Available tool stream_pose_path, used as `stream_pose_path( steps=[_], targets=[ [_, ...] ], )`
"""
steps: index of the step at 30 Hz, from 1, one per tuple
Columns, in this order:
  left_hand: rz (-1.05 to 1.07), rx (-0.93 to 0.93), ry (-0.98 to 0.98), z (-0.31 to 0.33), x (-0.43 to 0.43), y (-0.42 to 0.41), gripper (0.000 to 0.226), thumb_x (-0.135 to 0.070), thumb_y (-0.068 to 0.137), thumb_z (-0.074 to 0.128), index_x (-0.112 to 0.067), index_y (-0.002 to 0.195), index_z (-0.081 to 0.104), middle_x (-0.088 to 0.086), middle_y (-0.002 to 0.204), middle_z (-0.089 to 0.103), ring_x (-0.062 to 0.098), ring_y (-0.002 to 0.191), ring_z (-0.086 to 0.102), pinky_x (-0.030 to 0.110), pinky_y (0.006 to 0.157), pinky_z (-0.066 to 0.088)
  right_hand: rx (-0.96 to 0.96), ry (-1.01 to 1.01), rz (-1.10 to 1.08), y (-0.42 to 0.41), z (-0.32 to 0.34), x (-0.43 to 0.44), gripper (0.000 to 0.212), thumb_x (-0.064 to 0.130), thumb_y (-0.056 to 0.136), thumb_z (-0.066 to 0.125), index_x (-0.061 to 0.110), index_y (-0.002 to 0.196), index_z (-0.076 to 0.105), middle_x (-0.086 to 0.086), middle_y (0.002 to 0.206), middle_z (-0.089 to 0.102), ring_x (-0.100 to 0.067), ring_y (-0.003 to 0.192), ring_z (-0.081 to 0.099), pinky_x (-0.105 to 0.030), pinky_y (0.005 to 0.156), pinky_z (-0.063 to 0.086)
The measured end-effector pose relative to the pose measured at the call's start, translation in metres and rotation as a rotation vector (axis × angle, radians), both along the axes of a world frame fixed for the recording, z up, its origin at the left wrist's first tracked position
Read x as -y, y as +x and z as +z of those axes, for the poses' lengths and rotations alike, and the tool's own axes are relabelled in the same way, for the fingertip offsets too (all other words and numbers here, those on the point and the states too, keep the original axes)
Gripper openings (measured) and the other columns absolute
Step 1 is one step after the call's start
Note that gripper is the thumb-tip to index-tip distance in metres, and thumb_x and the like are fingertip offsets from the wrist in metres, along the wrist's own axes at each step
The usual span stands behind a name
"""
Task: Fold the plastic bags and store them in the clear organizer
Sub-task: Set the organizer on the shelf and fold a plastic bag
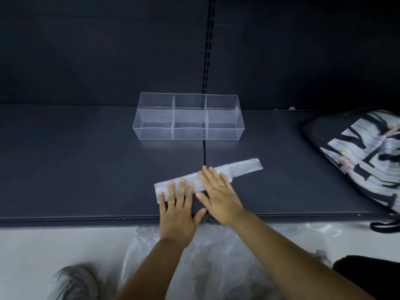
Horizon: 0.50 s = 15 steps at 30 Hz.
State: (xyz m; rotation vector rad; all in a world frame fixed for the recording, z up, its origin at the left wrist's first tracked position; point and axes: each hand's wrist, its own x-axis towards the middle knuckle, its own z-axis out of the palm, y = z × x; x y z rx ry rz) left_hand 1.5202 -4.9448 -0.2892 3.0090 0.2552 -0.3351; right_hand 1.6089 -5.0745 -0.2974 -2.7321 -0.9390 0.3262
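Head view: a folded plastic bag (242,168), flattened into a long narrow strip, lies on a dark shelf (86,169) near its front edge. The strip runs slantwise, its left end nearer and its right end farther.

The left hand (176,210) lies palm down with its fingers straight and spread on the near left end of the strip. Its grip is wide and flat, pressing rather than holding. A gold ring (171,204) shows on one finger.

The right hand (218,195) is just beside it, also palm down. Its straight fingers reach across the middle of the strip and its thumb lies on the shelf, pointing left. This grip is wide too, closed round nothing. It wears a thin ring (222,184).

The clear organizer (188,133) stands farther back on the same shelf, apart from the bag, a little left of the strip's far end. It has two rows of three compartments.

At the right edge a patterned bag (363,156), black with pale stripes, rests on the shelf, somewhat blurred.

Behind the organizer a slotted upright (207,50) rises against the dark back panel.

Below the shelf edge, loose clear plastic (216,267) lies crumpled on the pale floor (43,245) beneath the forearms. A grey shoe (73,282) shows at the near left.
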Motion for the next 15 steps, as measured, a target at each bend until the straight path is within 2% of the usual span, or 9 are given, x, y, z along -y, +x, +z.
stream_pose_path(
  steps=[1, 3, 6, 8, 11, 13, 15],
  targets=[
    [0.004, 0.013, -0.03, 0.005, 0.0, 0.0, 0.082, -0.062, 0.091, -0.003, -0.013, 0.149, 0.025, 0.011, 0.156, 0.024, 0.039, 0.143, 0.02, 0.061, 0.113, 0.019, 0.022, -0.033, -0.039, 0.011, -0.002, 0.016, 0.065, 0.05, 0.1, 0.021, 0.019, 0.153, 0.0, 0.004, 0.161, -0.008, -0.01, 0.146, -0.015, -0.032, 0.118, -0.014],
    [-0.009, 0.033, -0.038, 0.009, 0.0, -0.001, 0.081, -0.062, 0.092, 0.004, -0.011, 0.144, 0.04, 0.012, 0.15, 0.037, 0.04, 0.138, 0.032, 0.063, 0.107, 0.03, 0.026, -0.076, -0.154, 0.034, -0.002, 0.048, 0.065, 0.048, 0.101, 0.024, 0.018, 0.153, 0.0, 0.003, 0.161, -0.007, -0.012, 0.147, -0.012, -0.032, 0.117, -0.013],
    [-0.011, 0.029, -0.037, 0.007, 0.0, 0.0, 0.078, -0.062, 0.089, 0.016, -0.011, 0.143, 0.041, 0.013, 0.15, 0.038, 0.041, 0.137, 0.032, 0.063, 0.105, 0.033, 0.011, -0.01, -0.377, 0.062, 0.002, 0.085, 0.056, 0.037, 0.103, 0.031, 0.017, 0.153, 0.015, 0.003, 0.161, 0.006, -0.012, 0.148, 0.002, -0.031, 0.118, -0.005],
    [-0.016, 0.037, -0.021, 0.005, 0.0, -0.001, 0.078, -0.062, 0.089, 0.017, -0.011, 0.144, 0.04, 0.013, 0.15, 0.037, 0.04, 0.138, 0.031, 0.063, 0.106, 0.032, -0.004, 0.094, -0.486, 0.078, 0.007, 0.096, 0.048, 0.031, 0.101, 0.039, 0.018, 0.147, 0.033, 0.001, 0.157, 0.024, -0.017, 0.144, 0.019, -0.034, 0.116, 0.008],
    [-0.023, 0.047, -0.009, 0.003, -0.001, 0.0, 0.079, -0.064, 0.089, 0.013, -0.013, 0.146, 0.034, 0.012, 0.153, 0.032, 0.039, 0.14, 0.026, 0.062, 0.109, 0.027, 0.002, 0.121, -0.522, 0.097, 0.019, 0.095, 0.026, 0.028, 0.093, 0.057, 0.02, 0.118, 0.058, -0.001, 0.132, 0.044, -0.023, 0.123, 0.038, -0.036, 0.1, 0.027],
    [-0.044, 0.058, -0.001, 0.003, -0.003, 0.0, 0.08, -0.065, 0.089, 0.013, -0.013, 0.146, 0.034, 0.012, 0.153, 0.031, 0.039, 0.14, 0.026, 0.061, 0.11, 0.025, 0.01, 0.059, -0.496, 0.103, 0.026, 0.091, 0.01, 0.025, 0.091, 0.061, 0.018, 0.098, 0.063, -0.002, 0.117, 0.048, -0.024, 0.112, 0.042, -0.034, 0.093, 0.03],
    [-0.082, 0.065, 0.0, 0.001, -0.01, 0.0, 0.08, -0.066, 0.09, 0.009, -0.014, 0.146, 0.033, 0.01, 0.153, 0.03, 0.038, 0.141, 0.025, 0.06, 0.111, 0.023, -0.008, 0.03, -0.455, 0.103, 0.03, 0.091, 0.007, 0.02, 0.09, 0.061, 0.014, 0.09, 0.064, -0.004, 0.111, 0.052, -0.024, 0.107, 0.046, -0.034, 0.092, 0.036]
  ],
)
